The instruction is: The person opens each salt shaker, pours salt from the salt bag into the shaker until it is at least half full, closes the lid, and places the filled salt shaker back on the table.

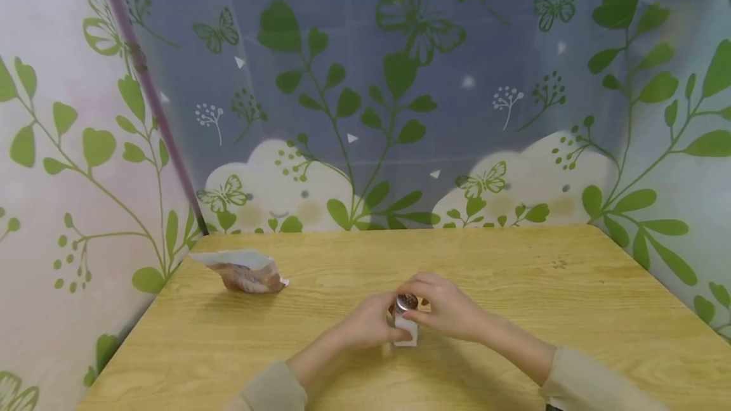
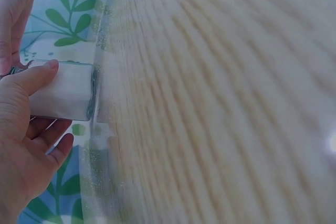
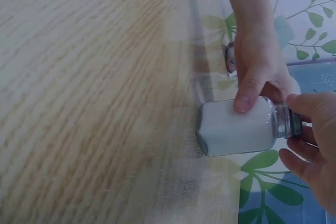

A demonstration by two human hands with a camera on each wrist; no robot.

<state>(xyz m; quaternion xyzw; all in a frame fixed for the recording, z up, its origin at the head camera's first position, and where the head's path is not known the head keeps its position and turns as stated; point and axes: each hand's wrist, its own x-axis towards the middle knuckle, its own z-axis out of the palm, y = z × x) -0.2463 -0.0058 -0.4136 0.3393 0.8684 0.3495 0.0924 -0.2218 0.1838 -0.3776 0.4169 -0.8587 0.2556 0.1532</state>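
Note:
A square glass salt shaker (image 1: pixel 406 333) full of white grains stands upright on the wooden table. Its metal lid (image 1: pixel 407 302) has a dark top with small holes. My left hand (image 1: pixel 368 321) grips the glass body from the left, thumb across the near face; the left wrist view shows that thumb flat on the shaker (image 2: pixel 65 93). From the right, my right hand (image 1: pixel 448 308) holds the lid between thumb and fingers. In the right wrist view the right fingers wrap the lid (image 3: pixel 295 123) at the shaker's neck.
A crumpled plastic bag (image 1: pixel 248 273) with reddish-brown print lies at the table's back left. Small specks (image 1: pixel 559 263) are scattered toward the back right of the table (image 1: pixel 485 259). Curtains (image 1: pixel 354 100) printed with leaves and butterflies surround the table's back and sides.

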